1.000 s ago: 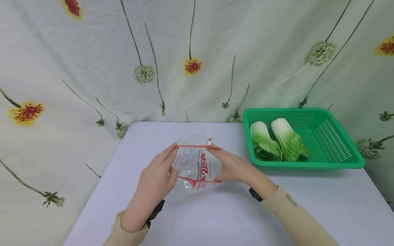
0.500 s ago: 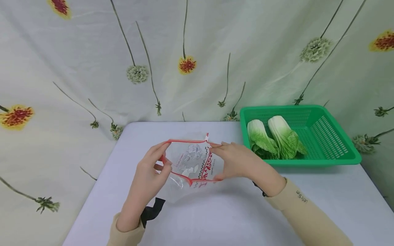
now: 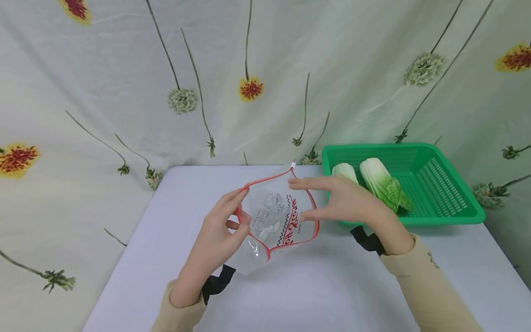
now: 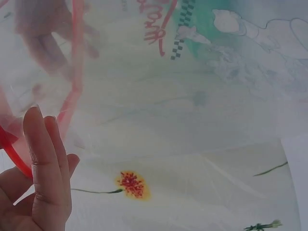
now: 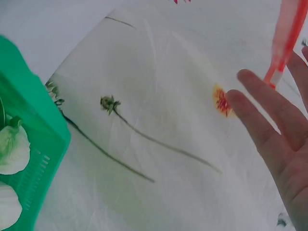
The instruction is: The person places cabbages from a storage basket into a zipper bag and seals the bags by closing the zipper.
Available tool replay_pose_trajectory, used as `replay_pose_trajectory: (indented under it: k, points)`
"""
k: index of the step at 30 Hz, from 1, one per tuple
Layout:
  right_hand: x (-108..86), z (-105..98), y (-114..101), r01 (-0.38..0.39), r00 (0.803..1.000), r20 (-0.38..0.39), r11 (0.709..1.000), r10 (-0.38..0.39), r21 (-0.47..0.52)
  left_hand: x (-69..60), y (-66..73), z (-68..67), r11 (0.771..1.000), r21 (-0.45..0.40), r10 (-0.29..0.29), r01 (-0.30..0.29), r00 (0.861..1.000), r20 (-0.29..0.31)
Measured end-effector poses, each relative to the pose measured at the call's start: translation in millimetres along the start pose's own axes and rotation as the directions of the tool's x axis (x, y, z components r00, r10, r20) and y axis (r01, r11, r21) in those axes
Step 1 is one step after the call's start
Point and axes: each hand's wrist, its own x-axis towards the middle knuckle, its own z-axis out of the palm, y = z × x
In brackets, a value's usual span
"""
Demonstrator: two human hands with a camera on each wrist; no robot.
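Note:
A clear zip bag (image 3: 269,216) with red edging and red lettering is held above the table, its mouth spread wide. My left hand (image 3: 221,237) pinches the left part of the red edge between thumb and fingers. In the left wrist view the clear film of the bag (image 4: 192,106) stretches past the left fingers (image 4: 43,168). My right hand (image 3: 350,200) is over the bag's right side with fingers and thumb spread, holding nothing. In the right wrist view the right fingers (image 5: 269,115) are straight, close to the bag's red edge (image 5: 288,38).
A green plastic basket (image 3: 460,220) stands at the back right of the white table (image 3: 315,295). Inside it lie two napa cabbages, one (image 3: 383,182) in plain sight, the other (image 3: 345,170) partly behind my right hand. A flowered cloth (image 3: 265,129) hangs behind the table.
My right hand has come off the bag's edge and moved right and up, fingers spread. The left hand keeps its pinch and has shifted slightly right; the bag's mouth is wider and tilted.

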Motion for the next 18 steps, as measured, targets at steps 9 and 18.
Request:
replay_pose_trajectory:
  k: [9,18]
  points:
    - [1.0,-60,81,-0.362,0.909,-0.160,0.920,0.384,0.150,4.5,5.0,-4.3,0.999,-0.043,-0.017,0.016,1.000,-0.022]
    - [2.4,-67,168,-0.553,0.833,-0.006,0.833,0.553,-0.030,-1.3,5.8,-8.1,0.995,-0.087,-0.054,0.053,0.998,-0.013]
